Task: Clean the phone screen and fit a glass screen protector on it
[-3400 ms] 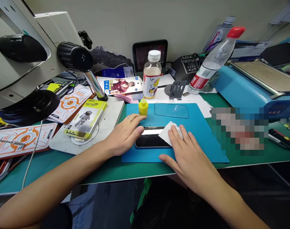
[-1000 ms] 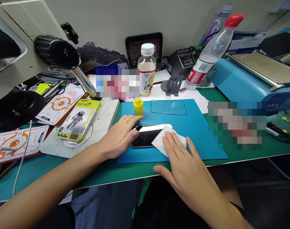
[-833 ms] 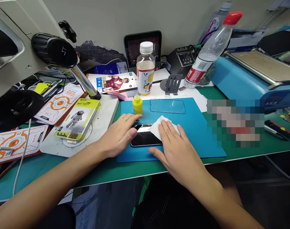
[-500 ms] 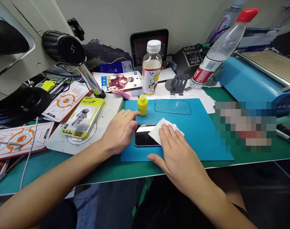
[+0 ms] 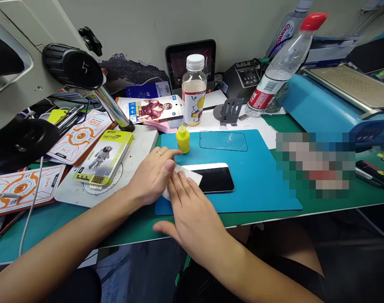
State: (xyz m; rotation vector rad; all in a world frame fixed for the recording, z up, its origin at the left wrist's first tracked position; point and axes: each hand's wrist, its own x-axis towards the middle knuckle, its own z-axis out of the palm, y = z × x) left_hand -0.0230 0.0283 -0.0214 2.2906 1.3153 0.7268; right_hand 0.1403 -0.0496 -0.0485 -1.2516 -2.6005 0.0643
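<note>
On the blue mat point(image 5: 258, 176) lies a smartphone point(image 5: 215, 179) with a black glossy screen, face up. My right hand point(image 5: 195, 210) presses a white wipe point(image 5: 192, 174) with flat fingers over the phone's left end, its thumb spread toward me. Beside that end rests my left hand point(image 5: 152, 174), fingers extended and thumb apart; whether it touches the phone is hidden. A yellow dropper bottle point(image 5: 182, 140) stands just beyond the left fingertips. Behind the phone, a clear screen protector point(image 5: 223, 141) with a dark border lies on the mat.
A microscope stand point(image 5: 113, 105) rises at left, with a battery pack point(image 5: 103, 158) on its base. Behind are a drink bottle point(image 5: 194, 92), a phone holder point(image 5: 231, 111) and a leaning water bottle point(image 5: 277, 71). A blue machine point(image 5: 321, 105) stands at right, near a blurred patch.
My right hand has slid the wipe left across the phone, uncovering its right end. The left hand stays by the phone's left end. The view has shifted slightly.
</note>
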